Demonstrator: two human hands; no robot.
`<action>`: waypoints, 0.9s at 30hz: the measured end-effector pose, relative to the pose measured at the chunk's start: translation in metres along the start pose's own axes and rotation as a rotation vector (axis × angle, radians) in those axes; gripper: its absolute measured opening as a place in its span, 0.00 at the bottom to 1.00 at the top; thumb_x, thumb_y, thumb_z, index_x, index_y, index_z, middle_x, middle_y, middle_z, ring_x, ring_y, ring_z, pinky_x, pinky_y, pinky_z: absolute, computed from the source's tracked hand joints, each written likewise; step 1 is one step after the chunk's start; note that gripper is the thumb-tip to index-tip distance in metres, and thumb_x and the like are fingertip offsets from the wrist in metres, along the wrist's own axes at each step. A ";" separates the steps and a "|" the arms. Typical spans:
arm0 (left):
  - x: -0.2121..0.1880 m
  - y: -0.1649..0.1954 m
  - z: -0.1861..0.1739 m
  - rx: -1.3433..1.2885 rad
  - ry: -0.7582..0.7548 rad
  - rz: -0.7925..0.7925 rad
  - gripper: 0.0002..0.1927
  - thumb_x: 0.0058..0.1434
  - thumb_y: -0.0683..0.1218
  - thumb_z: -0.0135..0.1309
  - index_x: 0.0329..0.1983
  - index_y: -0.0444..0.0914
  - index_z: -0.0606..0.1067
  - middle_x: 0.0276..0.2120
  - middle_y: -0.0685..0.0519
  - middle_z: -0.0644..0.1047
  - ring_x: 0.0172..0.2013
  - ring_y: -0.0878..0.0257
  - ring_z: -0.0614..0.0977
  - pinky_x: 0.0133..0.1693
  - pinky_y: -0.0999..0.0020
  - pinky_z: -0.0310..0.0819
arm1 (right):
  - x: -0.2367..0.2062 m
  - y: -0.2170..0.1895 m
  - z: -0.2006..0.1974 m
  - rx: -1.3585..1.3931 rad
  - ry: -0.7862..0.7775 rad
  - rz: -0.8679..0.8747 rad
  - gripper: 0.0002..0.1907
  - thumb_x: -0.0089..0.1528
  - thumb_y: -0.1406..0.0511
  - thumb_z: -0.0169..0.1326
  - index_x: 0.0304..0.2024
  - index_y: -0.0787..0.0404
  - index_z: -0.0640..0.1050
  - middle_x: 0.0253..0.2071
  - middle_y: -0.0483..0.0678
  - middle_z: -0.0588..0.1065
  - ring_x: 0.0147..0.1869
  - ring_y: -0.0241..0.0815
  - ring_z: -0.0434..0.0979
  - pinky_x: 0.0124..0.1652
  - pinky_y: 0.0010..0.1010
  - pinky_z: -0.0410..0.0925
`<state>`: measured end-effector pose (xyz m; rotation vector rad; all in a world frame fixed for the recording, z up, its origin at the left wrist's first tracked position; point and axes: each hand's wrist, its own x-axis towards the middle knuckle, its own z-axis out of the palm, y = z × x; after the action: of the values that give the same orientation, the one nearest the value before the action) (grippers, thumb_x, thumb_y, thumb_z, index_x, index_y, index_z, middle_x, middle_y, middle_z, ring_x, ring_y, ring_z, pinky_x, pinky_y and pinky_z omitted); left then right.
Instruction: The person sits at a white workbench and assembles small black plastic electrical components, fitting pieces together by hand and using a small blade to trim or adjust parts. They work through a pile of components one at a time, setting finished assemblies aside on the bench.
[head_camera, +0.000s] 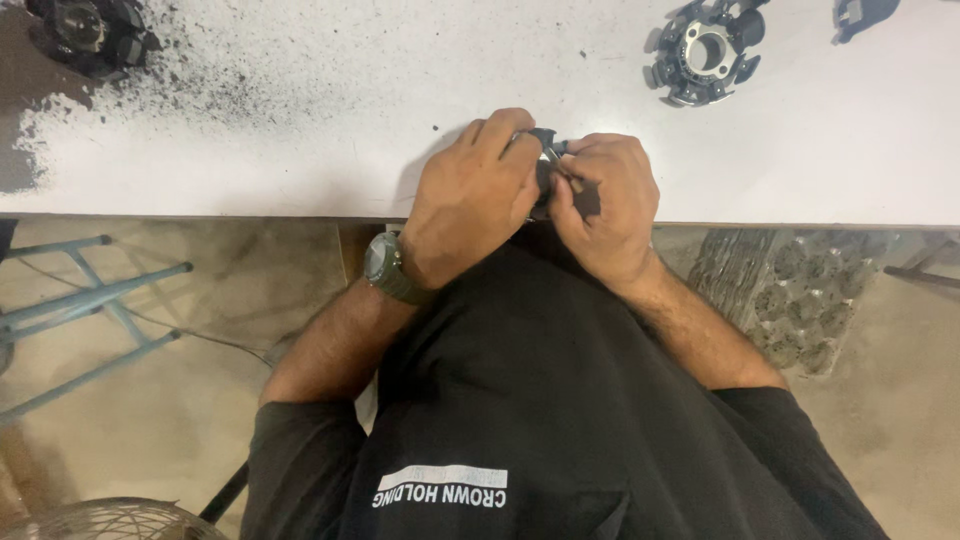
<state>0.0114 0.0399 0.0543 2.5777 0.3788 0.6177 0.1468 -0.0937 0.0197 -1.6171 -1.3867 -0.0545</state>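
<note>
Head view, looking down at the near edge of a white table (300, 170). A small dark part (545, 140) with a short metal piece on it is held between both hands just inside the table edge, slightly to the 1 o'clock side of the picture's centre. The left hand (470, 195) is curled over the part from 9 o'clock, its fingers closed around the upper left side; a grey-green wristwatch (385, 265) is worn on that wrist. The right hand (605, 205) is closed in from 3 o'clock, with thumb and fingertips pinched against the part and the metal piece; much of the part is hidden by the fingers, so its exact shape cannot be told, and it may be a small mechanical fitting. The two hands are touching at the part.

At 1 o'clock from the hands, well apart, a ring-shaped metal assembly (707, 50) with dark shoes around its rim is laid on the table. At 10 o'clock, in the far corner, a second dark round assembly (85, 30) is seen amid a scatter of black dust (200, 70). A black shirt (560, 400) fills the lower middle, and a blue metal frame (90, 300) stands on the floor at 9 o'clock.
</note>
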 end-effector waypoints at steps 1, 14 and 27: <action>0.000 -0.001 0.001 -0.023 0.035 -0.025 0.11 0.61 0.38 0.59 0.46 0.35 0.74 0.50 0.48 0.74 0.45 0.50 0.79 0.45 0.57 0.77 | -0.001 0.001 0.000 0.018 0.012 -0.025 0.16 0.58 0.79 0.63 0.45 0.65 0.74 0.42 0.54 0.75 0.53 0.56 0.79 0.52 0.45 0.72; -0.009 -0.004 0.003 -0.181 0.112 -0.160 0.10 0.60 0.35 0.57 0.43 0.34 0.72 0.46 0.49 0.77 0.40 0.50 0.81 0.40 0.58 0.77 | -0.002 0.005 0.004 -0.002 -0.031 -0.073 0.16 0.57 0.77 0.65 0.44 0.65 0.75 0.43 0.56 0.75 0.52 0.57 0.78 0.57 0.50 0.73; -0.013 -0.003 0.008 -0.198 0.142 -0.187 0.08 0.61 0.37 0.58 0.41 0.35 0.72 0.47 0.49 0.76 0.40 0.52 0.81 0.41 0.59 0.78 | -0.007 0.009 0.005 0.032 -0.001 -0.137 0.15 0.57 0.78 0.62 0.43 0.64 0.74 0.40 0.52 0.74 0.53 0.55 0.79 0.62 0.55 0.72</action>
<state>0.0039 0.0346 0.0417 2.2860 0.5685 0.7333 0.1481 -0.0945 0.0074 -1.4947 -1.4901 -0.1119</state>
